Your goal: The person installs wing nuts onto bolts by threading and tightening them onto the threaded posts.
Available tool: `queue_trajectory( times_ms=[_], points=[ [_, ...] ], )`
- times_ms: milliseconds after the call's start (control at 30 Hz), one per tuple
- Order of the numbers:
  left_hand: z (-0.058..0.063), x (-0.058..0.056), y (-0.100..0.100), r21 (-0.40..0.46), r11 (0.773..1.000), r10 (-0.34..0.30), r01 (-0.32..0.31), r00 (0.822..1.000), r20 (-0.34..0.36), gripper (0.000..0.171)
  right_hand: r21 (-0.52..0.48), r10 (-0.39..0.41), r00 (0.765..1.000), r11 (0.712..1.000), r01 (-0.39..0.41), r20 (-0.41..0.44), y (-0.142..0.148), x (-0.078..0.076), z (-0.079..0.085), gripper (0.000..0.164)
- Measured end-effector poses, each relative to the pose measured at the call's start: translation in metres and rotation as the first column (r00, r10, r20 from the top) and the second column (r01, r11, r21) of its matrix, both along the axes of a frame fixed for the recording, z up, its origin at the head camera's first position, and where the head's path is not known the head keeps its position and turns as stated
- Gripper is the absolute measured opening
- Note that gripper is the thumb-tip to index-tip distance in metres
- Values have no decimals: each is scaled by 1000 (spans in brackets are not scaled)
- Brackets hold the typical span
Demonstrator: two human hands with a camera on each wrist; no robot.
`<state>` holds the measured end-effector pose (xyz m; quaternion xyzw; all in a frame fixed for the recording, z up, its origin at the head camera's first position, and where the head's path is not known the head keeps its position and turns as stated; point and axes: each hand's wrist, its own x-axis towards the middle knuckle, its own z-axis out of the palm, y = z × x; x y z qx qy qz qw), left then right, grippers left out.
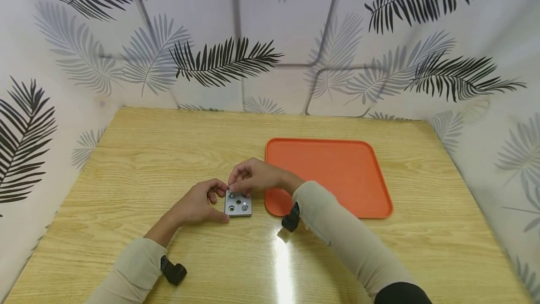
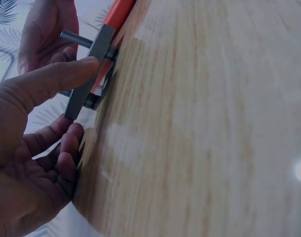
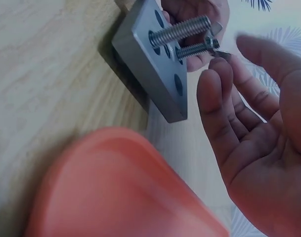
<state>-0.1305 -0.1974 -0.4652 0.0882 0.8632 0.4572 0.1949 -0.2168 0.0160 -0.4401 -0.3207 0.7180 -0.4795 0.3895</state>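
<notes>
A small square grey metal plate [image 1: 242,212] with several holes stands raised on bolt heads, low over the table. My left hand [image 1: 197,204] grips its left side, thumb [image 2: 76,74] at one edge and a fingertip at the opposite one. Two threaded bolts [image 3: 182,29] stick up through the plate. On the farther bolt's tip sits a small wing nut [image 3: 213,43]. My right hand [image 1: 255,176] is over that corner, fingertips [image 3: 222,66] right at the wing nut. Its blurred thumb stands apart from the nut in the right wrist view.
An orange-red tray [image 1: 333,177] lies just right of the plate, with my right forearm crossing its near left corner. Beneath everything is a wood-grain table [image 1: 168,140]. Leaf-patterned cloth [image 1: 270,22] hangs behind and at both sides.
</notes>
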Motion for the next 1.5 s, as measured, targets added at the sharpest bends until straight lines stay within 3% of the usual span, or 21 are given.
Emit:
queue_trajectory(
  times_ms=[133,333,700,967,1267,1500],
  points=[
    [0,0,0,0,1000,3,-3,1000,1,64,-11,-38,999,999,38,-27,0,-2,2,18],
    [1,0,0,0,1000,-5,5,1000,-6,63,-4,-1,999,1000,1,-53,-3,-4,0,19],
    [2,0,0,-13,1000,-4,4,1000,-10,64,11,62,998,998,-63,25,3,-2,4,23],
    [1,0,0,-22,1000,0,0,1000,-16,64,-56,125,992,991,-123,24,3,-2,2,30],
    [1,1,1,7,1000,5,-5,1000,-11,62,8,27,1000,1000,-27,0,1,1,1,15],
    [2,1,2,-3,1000,11,-11,1000,-10,63,5,-28,999,1000,28,-27,1,-5,2,20]
  ],
)
